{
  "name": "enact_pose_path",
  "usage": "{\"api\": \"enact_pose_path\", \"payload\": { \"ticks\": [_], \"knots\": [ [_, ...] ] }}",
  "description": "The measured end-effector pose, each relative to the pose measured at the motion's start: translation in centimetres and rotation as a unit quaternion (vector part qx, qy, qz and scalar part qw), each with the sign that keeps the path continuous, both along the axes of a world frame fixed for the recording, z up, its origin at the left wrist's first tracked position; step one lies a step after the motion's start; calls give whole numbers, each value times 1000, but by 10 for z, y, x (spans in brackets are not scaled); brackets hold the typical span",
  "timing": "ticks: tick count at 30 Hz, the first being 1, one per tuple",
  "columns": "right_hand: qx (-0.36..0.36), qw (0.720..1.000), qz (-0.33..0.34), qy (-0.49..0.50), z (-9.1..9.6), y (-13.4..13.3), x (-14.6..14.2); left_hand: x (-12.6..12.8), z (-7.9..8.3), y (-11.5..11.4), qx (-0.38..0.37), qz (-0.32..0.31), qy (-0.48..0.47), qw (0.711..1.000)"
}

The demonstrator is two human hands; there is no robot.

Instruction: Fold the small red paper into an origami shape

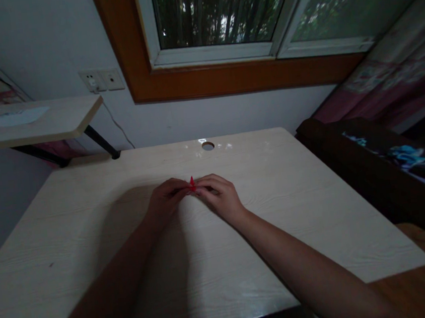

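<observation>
A small red folded paper piece (pixel 192 183) sticks up between my two hands at the middle of the pale wooden desk (pixel 279 212). My left hand (pixel 166 199) rests on the desk with its fingers curled and pinches the paper from the left. My right hand (pixel 220 194) meets it from the right, fingertips pressed onto the same piece. Most of the paper is hidden under the fingers.
A round cable hole (pixel 207 146) is at the desk's far edge. A raised side shelf (pixel 30 122) hangs over the left corner, below a wall socket (pixel 101 80). A dark wooden bed frame (pixel 369 173) with pink bedding lies to the right; a window is above.
</observation>
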State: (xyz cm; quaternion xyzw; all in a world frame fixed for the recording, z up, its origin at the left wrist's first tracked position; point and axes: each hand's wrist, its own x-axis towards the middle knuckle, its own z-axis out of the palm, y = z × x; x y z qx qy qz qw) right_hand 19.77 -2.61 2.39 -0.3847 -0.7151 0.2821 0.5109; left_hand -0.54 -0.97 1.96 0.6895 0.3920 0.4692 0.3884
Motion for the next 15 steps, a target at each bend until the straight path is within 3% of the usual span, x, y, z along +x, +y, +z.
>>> {"api": "enact_pose_path", "payload": {
  "ticks": [15],
  "knots": [
    [-36,998,6,47,1,-2,-4,-1,1,-1,50,18,56,997]
  ]
}}
